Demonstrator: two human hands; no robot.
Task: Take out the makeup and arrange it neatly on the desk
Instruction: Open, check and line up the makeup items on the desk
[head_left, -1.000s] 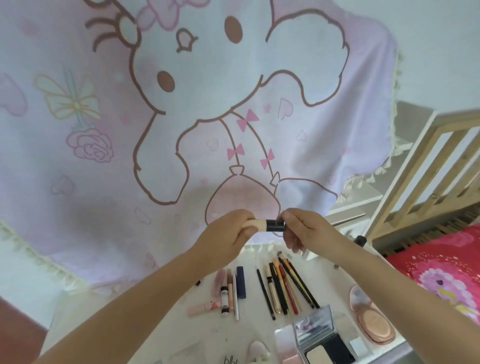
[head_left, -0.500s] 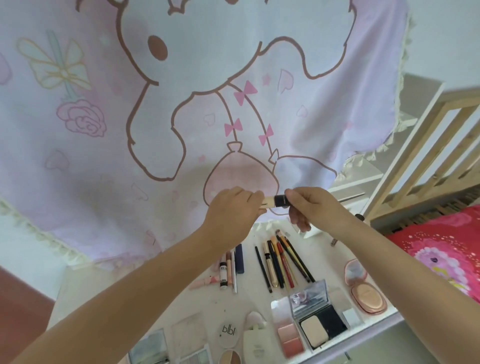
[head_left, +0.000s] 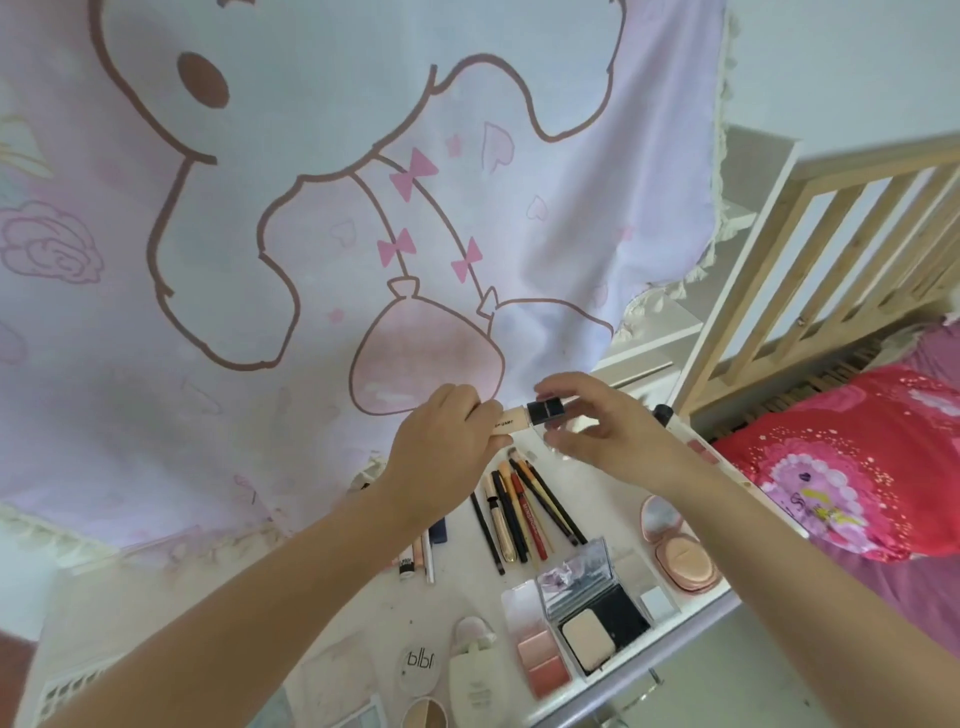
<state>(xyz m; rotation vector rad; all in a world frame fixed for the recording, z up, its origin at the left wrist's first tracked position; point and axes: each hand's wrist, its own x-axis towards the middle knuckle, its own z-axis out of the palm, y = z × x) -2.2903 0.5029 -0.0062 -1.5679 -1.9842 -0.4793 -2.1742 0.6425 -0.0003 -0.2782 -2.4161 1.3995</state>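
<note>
Left hand (head_left: 447, 441): we see it curled round the beige barrel of a concealer tube (head_left: 530, 415), held level above the desk (head_left: 363, 613). Right hand (head_left: 597, 421): fingers spread and loosely arched about the tube's square black cap, fingertips near it; we cannot tell whether they touch.

On the desk, white and smudged, we note:
- pencils (head_left: 524, 504), slim, black, red and gold, lying side by side below the hands;
- powder compact (head_left: 597, 618), rectangular, glossy black, mirrored lid raised, pale pressed cake inside;
- blush palette (head_left: 535, 644), clear case, banded pink pans, touching the compact's left edge;
- cushion compact (head_left: 675, 551), round, pink, open, at the right edge;
- white bottle (head_left: 478, 675), squat, matte, near the front edge.

Behind: curtain (head_left: 311, 208), soft pale fabric, cartoon print, tasselled hem.
</note>
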